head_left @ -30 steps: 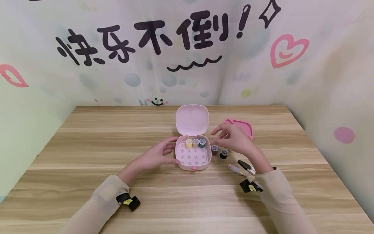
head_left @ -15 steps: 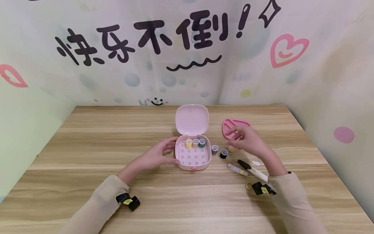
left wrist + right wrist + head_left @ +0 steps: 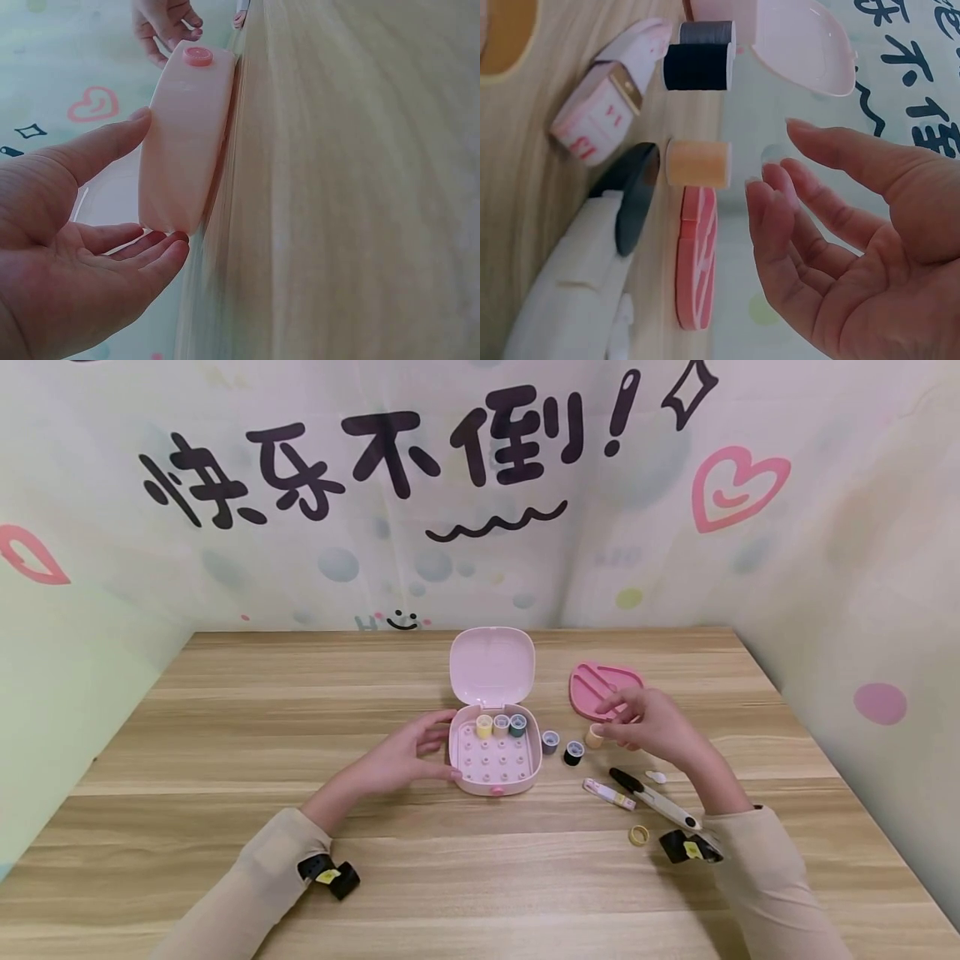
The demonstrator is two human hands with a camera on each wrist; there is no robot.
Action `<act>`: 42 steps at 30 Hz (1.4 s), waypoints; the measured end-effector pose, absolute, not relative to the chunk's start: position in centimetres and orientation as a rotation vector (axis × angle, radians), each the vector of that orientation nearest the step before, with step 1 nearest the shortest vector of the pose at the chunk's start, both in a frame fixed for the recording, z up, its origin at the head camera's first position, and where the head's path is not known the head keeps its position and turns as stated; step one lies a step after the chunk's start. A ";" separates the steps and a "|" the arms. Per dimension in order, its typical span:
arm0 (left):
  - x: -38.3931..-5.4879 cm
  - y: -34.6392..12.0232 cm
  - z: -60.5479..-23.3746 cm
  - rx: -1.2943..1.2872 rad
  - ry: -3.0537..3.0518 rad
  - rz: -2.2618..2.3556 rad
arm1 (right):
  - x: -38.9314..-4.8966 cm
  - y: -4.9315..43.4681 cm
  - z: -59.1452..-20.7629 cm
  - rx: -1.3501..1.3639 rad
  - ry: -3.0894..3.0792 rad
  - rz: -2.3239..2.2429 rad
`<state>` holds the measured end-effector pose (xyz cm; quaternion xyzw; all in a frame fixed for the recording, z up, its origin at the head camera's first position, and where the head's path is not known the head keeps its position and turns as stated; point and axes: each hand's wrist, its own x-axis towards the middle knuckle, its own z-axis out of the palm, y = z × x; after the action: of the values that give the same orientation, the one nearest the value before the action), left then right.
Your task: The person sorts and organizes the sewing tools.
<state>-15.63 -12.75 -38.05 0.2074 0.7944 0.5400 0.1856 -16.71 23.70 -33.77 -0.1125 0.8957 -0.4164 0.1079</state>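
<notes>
My left hand [image 3: 399, 762] holds the left side of an open pink sewing box [image 3: 495, 789], thumb at the front corner and fingers farther back. In the left wrist view, thumb and fingertips touch the box wall [image 3: 184, 142]. Yellow [image 3: 484, 727], beige [image 3: 501, 727] and green [image 3: 517, 727] thread spools stand on pegs in the back row. My right hand [image 3: 654, 727], fingers bent and parted, hovers beside a peach thread spool [image 3: 699, 163]; the right wrist view shows a gap between them. Grey [image 3: 551, 743] and black [image 3: 573, 754] spools stand right of the box.
Behind the right hand lies a pink slotted tray [image 3: 582, 700]. Nearer me are black-and-white thread snips [image 3: 656, 799], a folded tape with printed numbers [image 3: 610, 794], a small white piece [image 3: 656, 777] and a gold ring [image 3: 638, 835]. The box's lid [image 3: 492, 666] stands raised.
My right hand has moved right and slightly down, from beside the box to the peach spool, uncovering the tray, snips and gold ring. The left hand has stayed on the box.
</notes>
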 end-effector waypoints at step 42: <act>-15.7 -12.7 -38.1 0.568 2.244 1.513 | -17.4 24.2 -35.2 -0.251 2.559 -1.265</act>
<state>-15.66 -12.71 -38.08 0.2019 0.7973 0.5373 0.1869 -17.37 24.17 -35.23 -0.0867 0.8845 -0.4372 0.1374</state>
